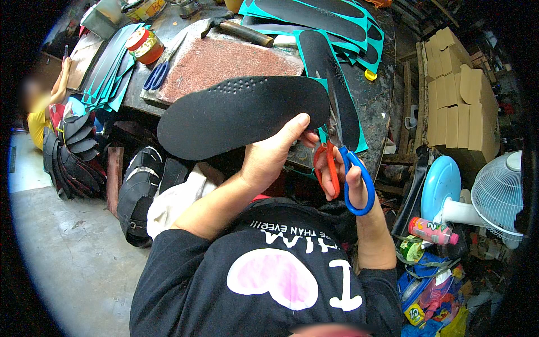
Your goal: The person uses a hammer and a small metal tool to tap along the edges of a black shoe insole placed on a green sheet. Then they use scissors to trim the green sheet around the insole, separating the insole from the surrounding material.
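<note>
Dark workbench (pixel 377 109) fills the top; its right edge bends down past a yellow cap's spot, its near edge runs under the held work. Cardboard boxes (pixel 457 109) stacked off to the right, beyond a gap from the bench. White-and-blue fan (pixel 497 194) below them, well apart from the right arm. Reddish rough-topped slab (pixel 227 62) on the bench; its near edge partly covered by the insole. Teal-edged sheets (pixel 314 22) piled at the far right of the bench, one strip (pixel 348 92) reaching toward the near edge, behind the blades; dark benchtop shows between that strip and the right edge. Black insole (pixel 224 118) held up in front of the slab, long side across the view, rounded left end free, teal bit at its right end beside the blades. Red-and-blue-handled scissors (pixel 335 132) upright at that right end, blades slightly parted, pointing away. Left hand (pixel 275 151) grasping insole near the right end, thumb on top, fingers under. Right hand (pixel 345 177) grasping scissors, fingers in the handles, below the insole's level. Hammer (pixel 245 33) at the slab's far edge. Red-lidded jar (pixel 145 46) left of slab. Yellow cap (pixel 370 74) near the right edge.
</note>
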{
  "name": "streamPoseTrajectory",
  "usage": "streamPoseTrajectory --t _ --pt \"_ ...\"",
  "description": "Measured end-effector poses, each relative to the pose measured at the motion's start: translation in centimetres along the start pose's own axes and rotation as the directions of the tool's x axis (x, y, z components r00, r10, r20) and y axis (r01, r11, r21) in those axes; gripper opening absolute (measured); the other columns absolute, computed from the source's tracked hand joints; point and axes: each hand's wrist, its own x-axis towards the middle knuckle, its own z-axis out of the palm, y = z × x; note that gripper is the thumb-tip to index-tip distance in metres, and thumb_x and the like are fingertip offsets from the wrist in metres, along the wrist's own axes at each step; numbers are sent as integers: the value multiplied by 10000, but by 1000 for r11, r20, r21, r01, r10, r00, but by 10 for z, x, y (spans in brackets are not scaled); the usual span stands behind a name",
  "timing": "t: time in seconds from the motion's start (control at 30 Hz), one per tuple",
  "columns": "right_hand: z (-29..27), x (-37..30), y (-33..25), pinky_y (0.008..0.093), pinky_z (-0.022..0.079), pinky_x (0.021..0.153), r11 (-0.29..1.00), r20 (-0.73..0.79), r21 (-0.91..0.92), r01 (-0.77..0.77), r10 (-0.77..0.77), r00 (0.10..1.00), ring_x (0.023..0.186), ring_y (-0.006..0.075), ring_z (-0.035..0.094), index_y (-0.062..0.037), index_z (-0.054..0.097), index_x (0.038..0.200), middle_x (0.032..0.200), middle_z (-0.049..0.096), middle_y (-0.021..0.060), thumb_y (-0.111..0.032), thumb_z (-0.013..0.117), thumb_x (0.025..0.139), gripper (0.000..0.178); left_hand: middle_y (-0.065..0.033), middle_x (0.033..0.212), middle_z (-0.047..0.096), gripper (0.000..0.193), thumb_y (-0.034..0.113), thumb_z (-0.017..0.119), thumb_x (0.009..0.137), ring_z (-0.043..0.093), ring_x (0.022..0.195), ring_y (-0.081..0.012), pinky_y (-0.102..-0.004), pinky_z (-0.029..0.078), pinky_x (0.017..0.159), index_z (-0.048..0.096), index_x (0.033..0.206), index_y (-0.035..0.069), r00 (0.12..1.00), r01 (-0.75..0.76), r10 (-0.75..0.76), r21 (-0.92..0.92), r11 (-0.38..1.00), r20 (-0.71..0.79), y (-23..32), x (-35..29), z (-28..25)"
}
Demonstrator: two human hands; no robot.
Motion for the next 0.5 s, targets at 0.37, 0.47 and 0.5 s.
streamPoseTrajectory --t 0.37,0.47,0.5 --pt "-10 -9 -4 207 363 363 992 42 44 -119 117 992 384 66 436 15 533 926 496 453 0 -849 478 732 887 -105 906 691 199 134 681 886 682 797 -181 -310 579 710 664 1005 -24 993 -115 117 -146 983 4 11 18 -15" --pt "-9 -9 -1 202 360 367 989 47 70 -130 127 991 386 62 439 14 540 922 507 460 -1 -846 479 734 882 -102 980 687 246 129 696 877 682 828 -184 -313 580 726 647 1052 -36 998 -47 46 -39 998 -32 18 21 -20" --pt "-8 -8 0 200 359 370 990 47 90 -109 105 993 388 61 439 14 540 926 510 461 -2 -847 477 735 884 -103 991 686 254 128 697 876 682 830 -185 -312 580 725 644 1061 -38 996 -9 9 0 1000 -90 18 21 -20"
